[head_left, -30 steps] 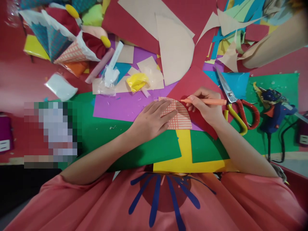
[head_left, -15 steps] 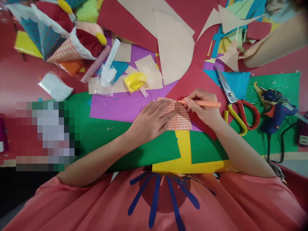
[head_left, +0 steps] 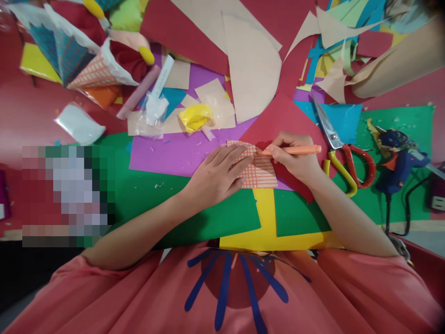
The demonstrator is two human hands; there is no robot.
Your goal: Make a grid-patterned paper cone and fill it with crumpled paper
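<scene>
A cream quarter-circle of paper (head_left: pixel 264 174) lies flat in front of me, marked with orange lines that cross into a grid on its left part and run mostly sideways on its right part. My left hand (head_left: pixel 219 174) rests flat on its left side, fingers stretched out. In my right hand (head_left: pixel 295 155) an orange felt-tip pen (head_left: pixel 301 150) is pinched, its tip on the upper part of the paper. Red card (head_left: pixel 283 120) lies under my right hand, and purple card (head_left: pixel 163 155) under the paper's edge.
Scissors (head_left: pixel 335 144) with red and yellow handles lie right of my right hand, and a blue glue gun (head_left: pixel 399 169) with a cord beyond them. Decorated paper cones (head_left: pixel 92 69) stand far left. A bag of yellow clay (head_left: pixel 195 117) and a large cream cutout (head_left: pixel 255 69) lie ahead.
The pen and my right hand have shifted slightly, the tip moving down and a little left from the curved edge onto the paper. My left hand stays on the paper.
</scene>
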